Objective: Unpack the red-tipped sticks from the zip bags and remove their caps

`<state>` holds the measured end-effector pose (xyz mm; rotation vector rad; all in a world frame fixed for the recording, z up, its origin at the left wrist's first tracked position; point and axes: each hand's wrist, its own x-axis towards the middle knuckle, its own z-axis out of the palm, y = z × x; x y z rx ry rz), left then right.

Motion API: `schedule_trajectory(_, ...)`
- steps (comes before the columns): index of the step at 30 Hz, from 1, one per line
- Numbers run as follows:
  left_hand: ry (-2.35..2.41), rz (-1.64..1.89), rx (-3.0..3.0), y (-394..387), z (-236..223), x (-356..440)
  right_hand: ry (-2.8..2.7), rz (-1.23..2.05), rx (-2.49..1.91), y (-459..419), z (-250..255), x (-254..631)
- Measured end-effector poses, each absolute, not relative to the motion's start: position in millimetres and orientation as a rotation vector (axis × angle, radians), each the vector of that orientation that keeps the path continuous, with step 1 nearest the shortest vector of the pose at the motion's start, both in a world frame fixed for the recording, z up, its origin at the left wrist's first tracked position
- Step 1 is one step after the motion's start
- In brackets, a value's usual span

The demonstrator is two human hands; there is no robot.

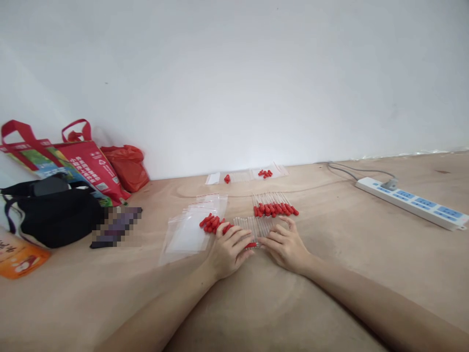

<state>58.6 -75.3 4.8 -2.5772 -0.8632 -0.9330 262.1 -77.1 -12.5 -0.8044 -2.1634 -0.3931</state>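
Note:
My left hand is closed on a small red cap, its fingertips bent in toward the middle. Close on its right, my right hand has its fingers curled together beside that cap; what they hold is hidden. A row of thin pale sticks lies just beyond and partly under my fingers. Loose red caps are heaped by the left hand, some of them covered by it. Farther back is a bundle of sticks with red tips, the tips toward me.
Clear zip bags lie left of the red heap. More bags with red pieces rest near the wall. A power strip with a plugged-in cable is at right. A black bag and red shopping bag stand at left.

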Motion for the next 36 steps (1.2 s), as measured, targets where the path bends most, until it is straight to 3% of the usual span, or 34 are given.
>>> schedule_trajectory(24,-0.722,-0.875,-2.638,-80.7,3.4,58.5,-2.230,-0.363,-0.798,-87.2,-11.4,271.0)
schedule_trajectory(31,-0.684,-0.949,-2.651,-81.4,2.7,47.0,-2.201,-0.308,-0.789,-86.7,-10.7,285.4)
schedule_trajectory(36,-0.876,-1.135,-2.563,-82.3,3.1,20.7,-2.118,-0.315,-1.034,-77.5,-9.6,301.4)
